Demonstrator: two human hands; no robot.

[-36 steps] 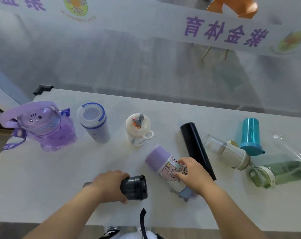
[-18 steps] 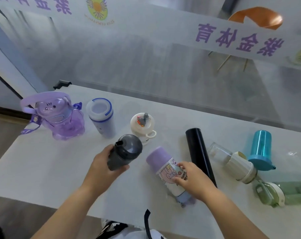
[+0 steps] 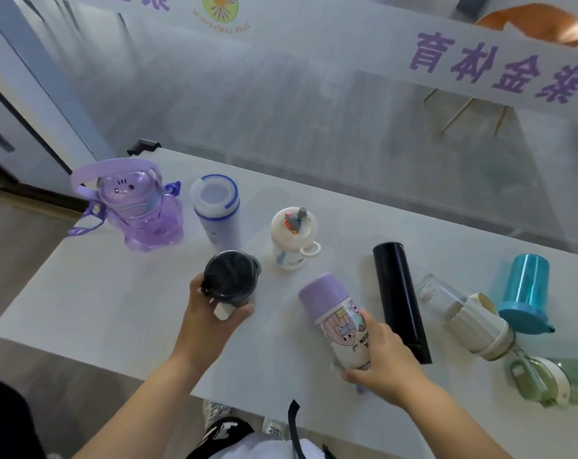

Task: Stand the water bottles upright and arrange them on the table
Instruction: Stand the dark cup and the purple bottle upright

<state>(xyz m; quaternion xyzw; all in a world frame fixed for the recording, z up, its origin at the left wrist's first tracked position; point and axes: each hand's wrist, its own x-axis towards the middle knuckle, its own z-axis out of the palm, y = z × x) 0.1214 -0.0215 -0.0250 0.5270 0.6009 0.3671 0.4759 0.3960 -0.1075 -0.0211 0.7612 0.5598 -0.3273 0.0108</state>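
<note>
Both your bare forearms reach in from the bottom edge, angled up and inward over the table. Your left hand (image 3: 211, 313) is wrapped around the dark bottle (image 3: 229, 279), thumb on the near side and fingers curled behind it, wrist straight. Your right hand (image 3: 380, 362) lies palm down over the lower body of the purple-capped bottle (image 3: 337, 316), fingers spread and pressing against it, wrist slightly bent.

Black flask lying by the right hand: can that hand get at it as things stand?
Probably not straight away. The right hand is closed on the purple-capped bottle. The black flask lies just beside it with nothing over it, so the way looks free once that bottle is let go.
</note>
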